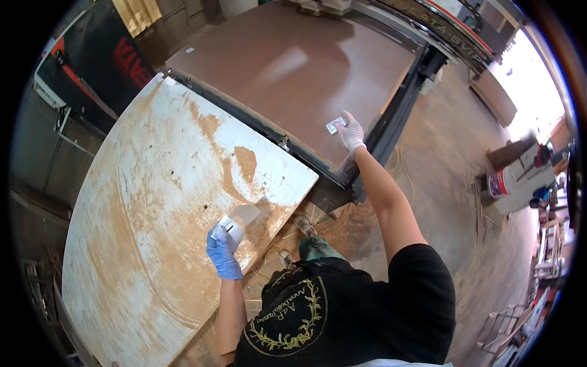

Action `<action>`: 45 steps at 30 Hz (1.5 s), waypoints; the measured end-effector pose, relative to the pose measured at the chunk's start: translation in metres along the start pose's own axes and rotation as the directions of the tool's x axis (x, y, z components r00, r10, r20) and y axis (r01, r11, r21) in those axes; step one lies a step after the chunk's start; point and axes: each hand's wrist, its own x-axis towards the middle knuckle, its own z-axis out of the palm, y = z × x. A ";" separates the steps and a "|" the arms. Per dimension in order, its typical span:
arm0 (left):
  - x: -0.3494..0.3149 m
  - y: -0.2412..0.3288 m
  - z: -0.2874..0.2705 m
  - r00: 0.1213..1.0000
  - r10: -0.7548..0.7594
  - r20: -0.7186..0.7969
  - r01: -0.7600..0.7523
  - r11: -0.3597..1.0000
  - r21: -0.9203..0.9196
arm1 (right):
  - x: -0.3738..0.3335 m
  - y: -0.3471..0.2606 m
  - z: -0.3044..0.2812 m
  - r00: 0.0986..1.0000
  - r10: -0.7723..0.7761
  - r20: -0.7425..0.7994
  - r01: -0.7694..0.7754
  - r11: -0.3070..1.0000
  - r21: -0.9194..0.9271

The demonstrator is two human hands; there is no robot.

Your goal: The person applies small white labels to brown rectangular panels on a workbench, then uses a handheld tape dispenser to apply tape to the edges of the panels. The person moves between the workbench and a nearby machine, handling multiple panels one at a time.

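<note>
My left hand [222,252], in a blue glove, grips a bunch of white labels [231,230] with a translucent backing strip [246,213] curling off it, above the dusty white board. My right hand [351,132], in a pale glove, is stretched out over the brown panel [287,79] near its right-hand corner. A small white printed label [332,127] is at its thumb; the index finger points away from it. Whether the label touches the panel, I cannot tell. Another small label [189,50] lies at the panel's far left corner.
The large white board [140,183] is streaked with sawdust and meets the dark machine frame [257,125] around the panel. A black machine housing [92,61] stands at the far left. On the right, a bucket [501,183] and stacked boards stand on the dusty floor.
</note>
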 end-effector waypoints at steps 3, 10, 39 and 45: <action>0.011 -0.004 0.013 0.995 -0.016 -0.099 0.013 0.999 -0.029 | 0.037 0.001 0.020 0.992 0.063 0.112 -0.059 0.997 -0.041; 0.036 -0.028 0.055 0.972 -0.055 -0.230 0.028 0.993 -0.116 | 0.086 -0.007 0.023 0.962 -0.160 0.223 0.269 0.718 -0.642; 0.092 -0.007 0.152 1.000 0.006 -0.020 -0.005 0.999 0.035 | -0.055 -0.188 0.045 0.270 -0.652 0.708 -0.072 0.720 0.690; 0.107 -0.025 0.149 0.965 -0.170 -0.201 0.117 0.961 -0.249 | -0.039 -0.175 0.069 -0.037 -0.825 0.565 0.500 0.474 0.725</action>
